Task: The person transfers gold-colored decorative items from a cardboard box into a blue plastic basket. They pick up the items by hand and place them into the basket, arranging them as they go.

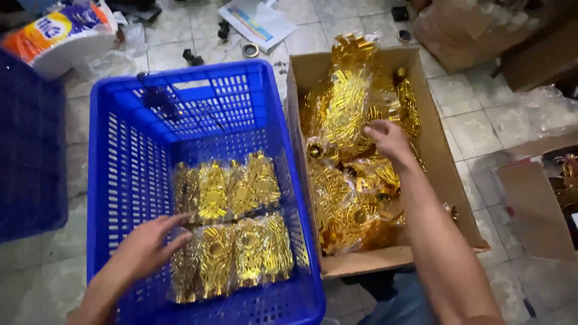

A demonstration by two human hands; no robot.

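The left hand (147, 244) lies flat and released on gold wrapped pieces (232, 253) in the blue crate (114, 180), open floor behind them. The right hand (390, 139) grasps gold pieces (346, 114) inside the cardboard box (436, 144), near its wall.

The left hand (150, 244) lies flat on the wrapped gold pieces (232, 222) lined up in two rows inside the blue crate (114, 180). The right hand (388, 138) reaches into the cardboard box (436, 150) beside it, fingers on a heap of gold pieces in plastic (349, 120).
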